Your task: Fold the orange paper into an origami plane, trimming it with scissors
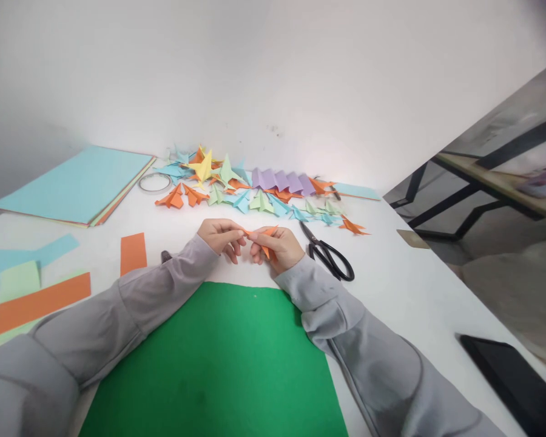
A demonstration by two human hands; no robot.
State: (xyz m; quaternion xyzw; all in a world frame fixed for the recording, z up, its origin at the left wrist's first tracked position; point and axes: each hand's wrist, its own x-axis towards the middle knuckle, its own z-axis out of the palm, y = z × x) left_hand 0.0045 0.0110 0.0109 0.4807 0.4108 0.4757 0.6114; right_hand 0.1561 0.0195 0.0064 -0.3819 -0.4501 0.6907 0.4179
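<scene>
Both hands meet above the white table, just beyond the far edge of a green sheet (218,358). A small folded orange paper (269,250) is between them. My right hand (279,244) grips its body between thumb and fingers. The fingertips of my left hand (222,237) pinch the thin left tip of the same paper. Parts of the paper are hidden behind the right thumb and fingers. Black scissors (330,258) lie just right of my right hand.
Many folded paper figures (261,202) and a pleated purple paper (282,181) line the wall. Coloured sheets (79,185) are stacked at the back left, near a wire ring (155,182). Orange strips (40,303) lie left. A black phone-like object (519,382) rests at the right.
</scene>
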